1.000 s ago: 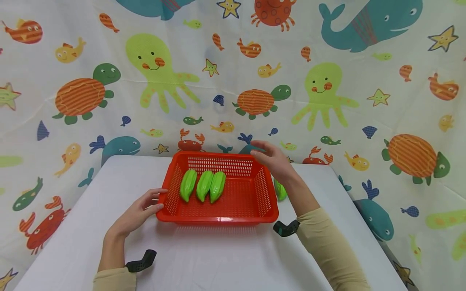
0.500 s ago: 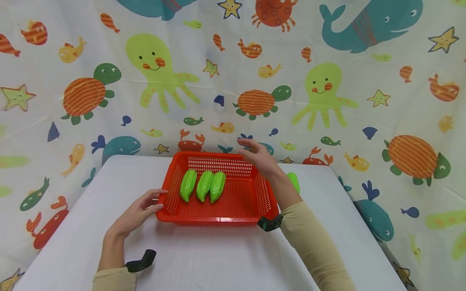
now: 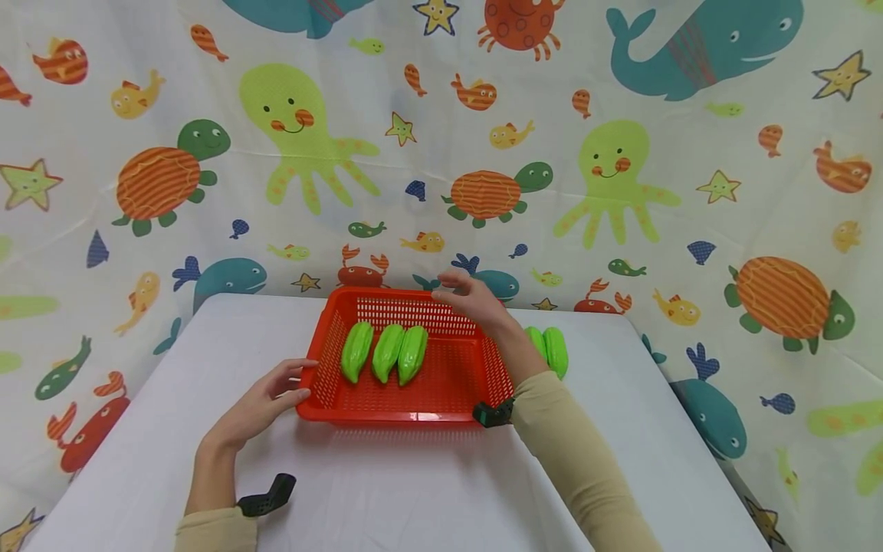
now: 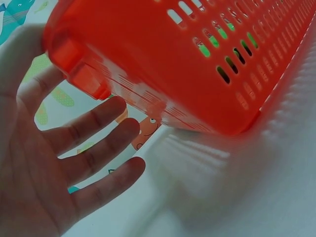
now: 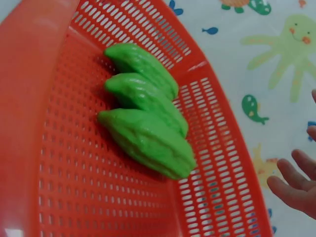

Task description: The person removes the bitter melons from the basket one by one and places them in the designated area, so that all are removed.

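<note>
A red plastic basket [image 3: 448,376] with slotted walls stands on the table. Three glossy green ridged fruits [image 3: 411,355] with pointed tips lie side by side in its left half; the right wrist view shows the same green fruits [image 5: 148,140] up close. At the basket's left rim is my left hand [image 3: 265,399], thumb and fingertips right at the edge. Seen from its wrist, that left hand [image 4: 64,143] has its fingers spread fairly straight beside the basket wall [image 4: 148,59]. My right hand [image 3: 476,300] hovers over the far rim, fingers loosely bent and holding nothing.
Two more green fruits [image 3: 556,353] lie on the white table [image 3: 386,491] right of the basket, partly behind my right forearm. A curtain [image 3: 428,199] printed with sea animals hangs behind the table. Each wrist carries a black camera mount [image 3: 267,497].
My right hand has moved left along the basket's far rim, its forearm now uncovering more of the two fruits at the right. The left hand and basket have stayed put.
</note>
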A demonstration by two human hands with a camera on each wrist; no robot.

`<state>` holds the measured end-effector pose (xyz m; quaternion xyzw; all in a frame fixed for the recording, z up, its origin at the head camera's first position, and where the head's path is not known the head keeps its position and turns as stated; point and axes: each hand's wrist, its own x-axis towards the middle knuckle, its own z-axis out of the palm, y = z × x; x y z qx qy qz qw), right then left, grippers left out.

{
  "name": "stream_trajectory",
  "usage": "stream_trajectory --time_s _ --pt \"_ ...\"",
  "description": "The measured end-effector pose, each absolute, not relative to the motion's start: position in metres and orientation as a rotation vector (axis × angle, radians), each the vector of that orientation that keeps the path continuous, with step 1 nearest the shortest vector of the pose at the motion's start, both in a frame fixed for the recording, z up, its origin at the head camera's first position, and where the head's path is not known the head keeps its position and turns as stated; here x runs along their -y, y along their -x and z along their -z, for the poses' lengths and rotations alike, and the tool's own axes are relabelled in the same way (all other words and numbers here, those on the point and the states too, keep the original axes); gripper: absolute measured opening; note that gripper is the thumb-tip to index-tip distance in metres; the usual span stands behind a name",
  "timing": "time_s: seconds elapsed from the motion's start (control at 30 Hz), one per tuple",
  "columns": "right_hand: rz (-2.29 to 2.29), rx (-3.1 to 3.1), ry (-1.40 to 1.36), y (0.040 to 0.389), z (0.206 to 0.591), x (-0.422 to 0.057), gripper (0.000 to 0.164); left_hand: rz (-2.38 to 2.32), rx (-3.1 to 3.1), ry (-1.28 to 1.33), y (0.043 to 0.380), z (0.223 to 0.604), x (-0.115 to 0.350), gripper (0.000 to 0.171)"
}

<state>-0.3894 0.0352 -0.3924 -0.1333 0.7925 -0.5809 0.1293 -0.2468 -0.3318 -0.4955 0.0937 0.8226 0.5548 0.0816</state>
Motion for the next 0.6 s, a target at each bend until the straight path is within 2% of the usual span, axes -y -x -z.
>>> stream_trajectory --time_s 0.6 --pt "1.379 -2.322 0.419 0.401 0.411 -0.028 0.063 -1.662 -2.451 -0.282 0.244 0.493 0.332 0.055"
